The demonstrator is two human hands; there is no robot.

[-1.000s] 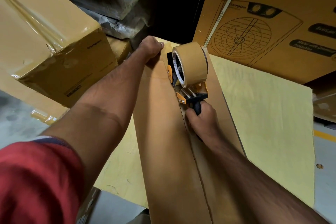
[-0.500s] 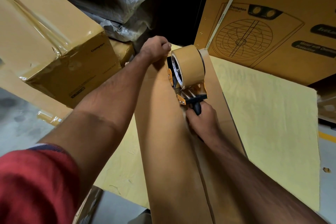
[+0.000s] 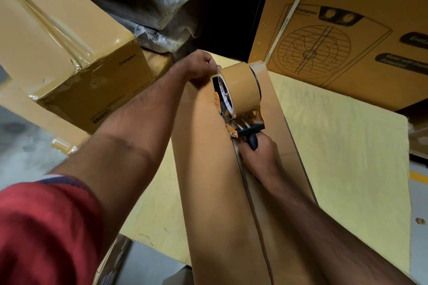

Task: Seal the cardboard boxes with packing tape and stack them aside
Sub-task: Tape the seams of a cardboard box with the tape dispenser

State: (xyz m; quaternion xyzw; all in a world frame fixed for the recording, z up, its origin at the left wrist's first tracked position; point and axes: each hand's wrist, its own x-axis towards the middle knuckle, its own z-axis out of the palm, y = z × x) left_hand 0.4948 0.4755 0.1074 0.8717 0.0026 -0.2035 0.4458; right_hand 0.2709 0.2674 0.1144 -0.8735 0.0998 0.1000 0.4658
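A long narrow cardboard box [image 3: 208, 169] lies lengthwise in front of me, its two top flaps meeting in a centre seam. My right hand [image 3: 259, 157] grips the black handle of an orange tape dispenser [image 3: 240, 99] loaded with a brown tape roll, which rests on the seam near the box's far end. My left hand [image 3: 196, 67] curls over the far left corner of the box, right beside the roll; what its fingers pinch is hidden.
A pale yellow sheet [image 3: 342, 157] lies under the box. A tape-wrapped carton [image 3: 69, 58] sits at the left. A large printed fan carton [image 3: 347, 30] stands at the back right. Plastic-wrapped bundles [image 3: 150, 0] fill the back. Grey floor [image 3: 23, 150] shows at the left.
The dispenser and my right hand have shifted slightly toward the far end of the box. My left hand has stayed on the far corner.
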